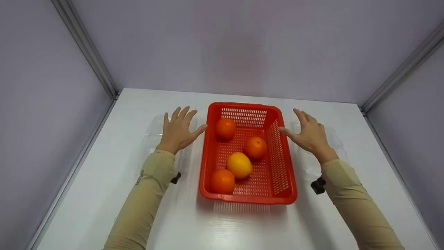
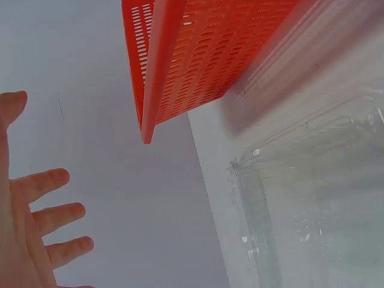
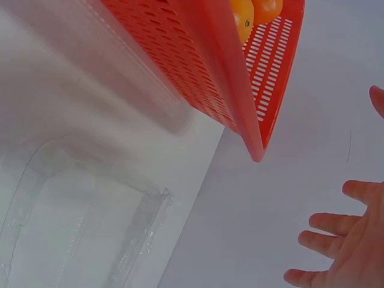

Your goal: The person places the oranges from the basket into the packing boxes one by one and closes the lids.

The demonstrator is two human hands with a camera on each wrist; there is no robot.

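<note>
A red plastic basket with slotted walls stands mid-table, holding three orange fruits, one of them an orange with its stem spot showing, and a yellower, lemon-like fruit. Left of the basket, my left hand hovers with fingers spread, its thumb tip right at the rim in the head view. My right hand is held over the other side, fingers extended, thumb overlapping the right rim. Both palms hold nothing. Beneath the left hand lies a clear plastic container; another clear container lies under the right.
The white table meets pale panel walls at the back and both sides. Grey metal posts mark the corners. A small black device is worn at the right wrist, with a similar one at the left.
</note>
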